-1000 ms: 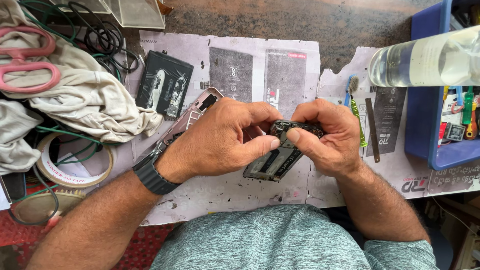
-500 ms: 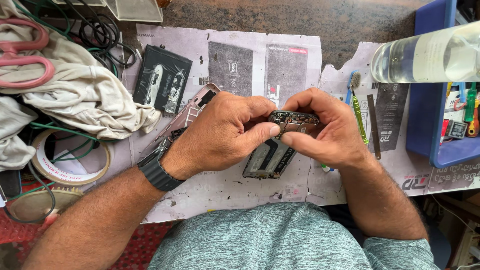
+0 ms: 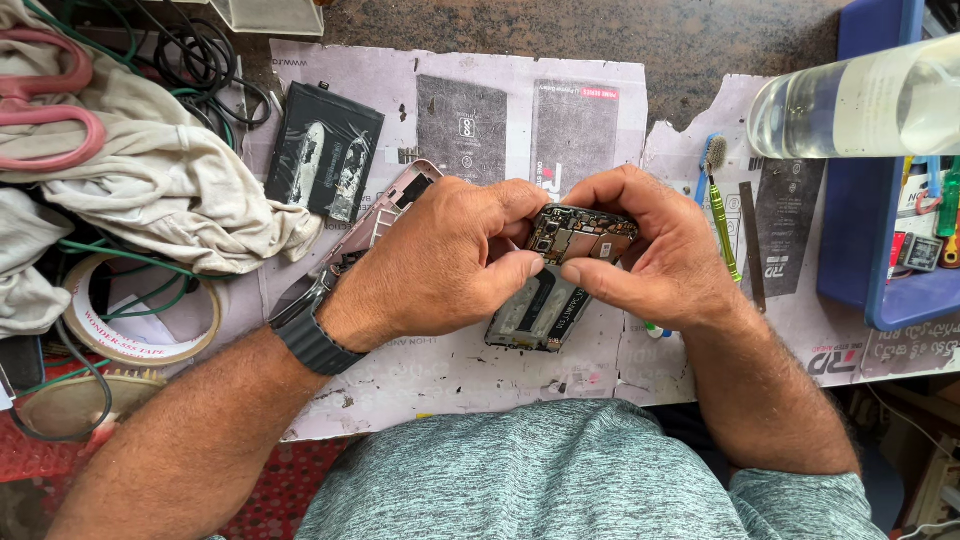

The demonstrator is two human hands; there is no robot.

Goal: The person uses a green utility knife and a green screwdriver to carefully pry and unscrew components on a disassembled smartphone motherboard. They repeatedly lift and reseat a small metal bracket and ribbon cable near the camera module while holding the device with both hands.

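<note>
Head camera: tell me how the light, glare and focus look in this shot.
Head view: soft, even daylight with faint shadows under the left hand and right hand; the opened phone they hold is sharp, circuit parts readable; bright glare washes out the clear bottle at top right; the cloth is well exposed; corners look slightly stretched by the wide lens.
</note>
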